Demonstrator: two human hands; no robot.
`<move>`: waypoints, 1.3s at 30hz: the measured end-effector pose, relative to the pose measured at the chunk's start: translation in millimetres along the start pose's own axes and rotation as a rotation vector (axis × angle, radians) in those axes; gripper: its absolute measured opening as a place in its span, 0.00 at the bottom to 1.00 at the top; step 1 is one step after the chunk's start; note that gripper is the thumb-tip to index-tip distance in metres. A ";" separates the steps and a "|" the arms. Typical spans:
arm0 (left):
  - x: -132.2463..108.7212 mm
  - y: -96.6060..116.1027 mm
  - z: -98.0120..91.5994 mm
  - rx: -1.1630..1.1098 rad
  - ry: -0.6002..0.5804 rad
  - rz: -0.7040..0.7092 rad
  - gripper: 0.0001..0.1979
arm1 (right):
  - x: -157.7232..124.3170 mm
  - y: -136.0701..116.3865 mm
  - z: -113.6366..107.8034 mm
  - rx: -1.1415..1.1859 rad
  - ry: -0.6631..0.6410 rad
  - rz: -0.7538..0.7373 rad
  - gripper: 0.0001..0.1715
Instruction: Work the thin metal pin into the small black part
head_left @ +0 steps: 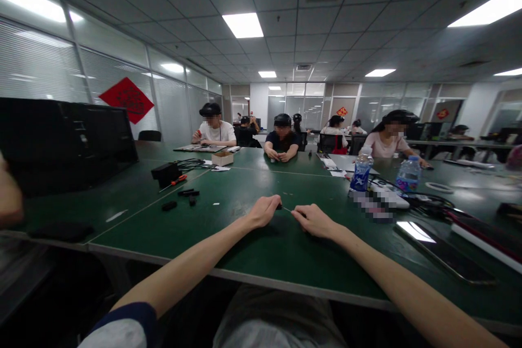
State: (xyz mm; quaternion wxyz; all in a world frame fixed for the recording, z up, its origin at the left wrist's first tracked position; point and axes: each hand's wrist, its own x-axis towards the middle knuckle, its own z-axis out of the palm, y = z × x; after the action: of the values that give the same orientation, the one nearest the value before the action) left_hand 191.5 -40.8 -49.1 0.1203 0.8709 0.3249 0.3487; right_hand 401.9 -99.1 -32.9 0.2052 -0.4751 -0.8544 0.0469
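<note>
The left hand (pixel 263 212) and right hand (pixel 313 221) meet low in the middle of the frame, both nearly closed. The left hand pinches a small dark piece (pixel 279 206), too small to identify. The right hand's fingertips (pixel 296 213) seem to grip a thin pale wire (pixel 287 209) running to it. Held this close, the two hands appear to steady that short span above the green workbench (pixel 261 266).

To the left lie three small black pieces (pixel 188 193) and an orange-handled screwdriver (pixel 173 180), near a black box (pixel 165 173). To the right stand two plastic water bottles (pixel 361 171), with a smartphone (pixel 444 253) lying nearer the lower right corner. Three co-workers (pixel 282 138) sit across the table, each working at their own place.
</note>
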 end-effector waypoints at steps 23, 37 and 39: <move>-3.8 2.0 0.7 0.388 -0.159 0.064 0.19 | 2.0 13.7 6.2 -0.083 -0.011 0.023 0.23; -0.1 -9.7 2.8 0.425 -0.163 0.011 0.15 | -2.5 6.9 -0.6 -0.076 -0.073 -0.030 0.15; -0.5 -11.1 3.3 0.414 -0.159 0.012 0.15 | -2.9 6.7 -1.8 -0.058 -0.079 -0.035 0.16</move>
State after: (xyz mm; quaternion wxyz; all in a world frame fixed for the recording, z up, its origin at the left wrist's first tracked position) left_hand 188.1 -32.7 -56.5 -0.0378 0.9037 0.3737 0.2055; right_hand 409.3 -98.1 -34.0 0.1581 -0.4638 -0.8709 0.0373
